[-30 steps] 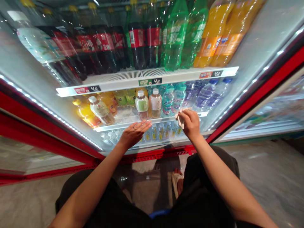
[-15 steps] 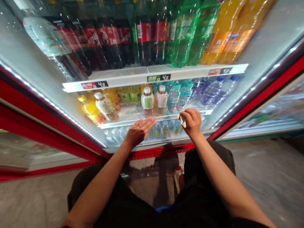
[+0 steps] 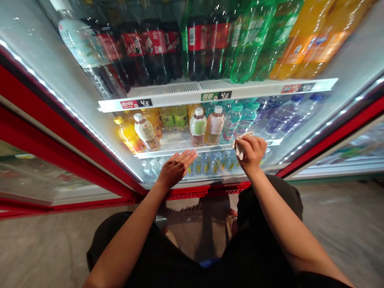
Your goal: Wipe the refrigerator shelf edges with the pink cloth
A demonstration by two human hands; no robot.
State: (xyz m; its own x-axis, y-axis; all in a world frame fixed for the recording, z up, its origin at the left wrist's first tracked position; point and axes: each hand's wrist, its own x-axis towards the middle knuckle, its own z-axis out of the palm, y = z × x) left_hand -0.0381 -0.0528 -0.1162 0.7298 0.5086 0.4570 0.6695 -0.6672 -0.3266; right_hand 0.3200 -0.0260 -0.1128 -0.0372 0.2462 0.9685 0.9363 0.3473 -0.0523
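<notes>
Some right-hand fingers (image 3: 252, 145) (bent) pinch white wad (image 3: 239, 153).

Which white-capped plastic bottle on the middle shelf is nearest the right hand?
The rightmost white-capped bottle, labelled pink; the green-labelled and white-labelled bottles stand farther left.

Itemised count

Left hand (image 3: 176, 170), one; right hand (image 3: 252, 154), one; white wad (image 3: 239, 150), one; ring (image 3: 175, 161), one. Middle shelf (image 3: 175, 139), front: white-capped bottles (image 3: 198, 126), three; teal-capped bottles (image 3: 232, 121), two; blue-capped bottles (image 3: 285, 114), two; yellow-capped bottle (image 3: 128, 136), one. Upper shelf (image 3: 177, 99), front: green bottles (image 3: 253, 36), two; orange bottles (image 3: 321, 44), two; edge price labels (image 3: 216, 95), three.
</notes>
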